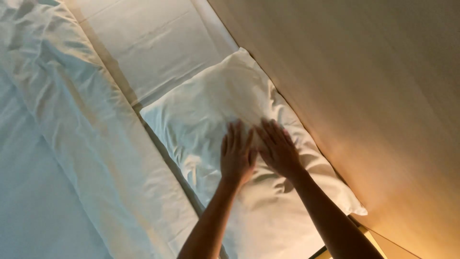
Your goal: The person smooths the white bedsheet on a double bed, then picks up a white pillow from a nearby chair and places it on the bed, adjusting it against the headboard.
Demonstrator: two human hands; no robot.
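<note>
A white pillow (pixel 201 105) lies on the bed against the wooden headboard (pixel 364 96). Both of my hands rest flat on its middle, side by side, fingers stretched out and pointing away from me. My left hand (pixel 236 156) presses the pillow just left of my right hand (pixel 278 148); the two nearly touch. Neither hand holds anything. The pillow's near end runs past the bottom edge of the view, between and beneath my forearms.
A folded white duvet (pixel 81 124) with creases runs along the left. A flat white sheet (pixel 148 43) shows above the pillow. A pale wood-grain panel fills the right side, lit warm at the lower right.
</note>
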